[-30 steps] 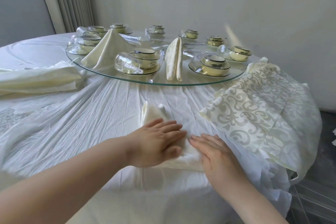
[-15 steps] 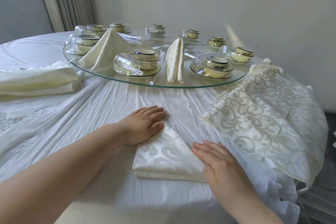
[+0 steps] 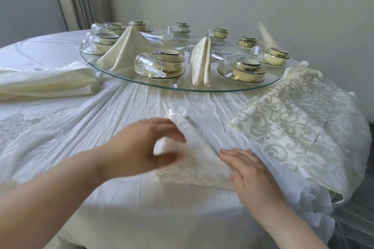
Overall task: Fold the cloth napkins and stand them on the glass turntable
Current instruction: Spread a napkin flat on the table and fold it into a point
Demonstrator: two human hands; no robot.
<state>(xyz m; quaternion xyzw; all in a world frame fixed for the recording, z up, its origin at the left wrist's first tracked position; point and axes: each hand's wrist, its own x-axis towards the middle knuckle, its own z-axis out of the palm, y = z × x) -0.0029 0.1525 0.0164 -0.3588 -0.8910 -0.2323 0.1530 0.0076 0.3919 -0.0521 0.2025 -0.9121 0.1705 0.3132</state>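
A cream patterned napkin (image 3: 199, 159) lies folded into a triangle on the white tablecloth in front of me. My left hand (image 3: 147, 147), blurred by motion, pinches the napkin's left corner between thumb and fingers and lifts it. My right hand (image 3: 245, 166) lies flat with straight fingers on the napkin's right edge. On the glass turntable (image 3: 204, 88) behind, one folded napkin (image 3: 201, 61) stands upright near the front rim. A second folded napkin (image 3: 127, 48) stands as a cone at the left.
Several wrapped bowl-and-cup sets (image 3: 248, 68) ring the turntable, with a glass (image 3: 148, 65) lying on its side. A patterned cloth (image 3: 299, 119) drapes over the table's right edge. A cream cloth pile (image 3: 46, 81) lies at the left. The table's near edge drops off below my arms.
My left hand moved back from the napkin's far tip to its left corner, took hold of it and raised it. My right hand stayed on the right edge.
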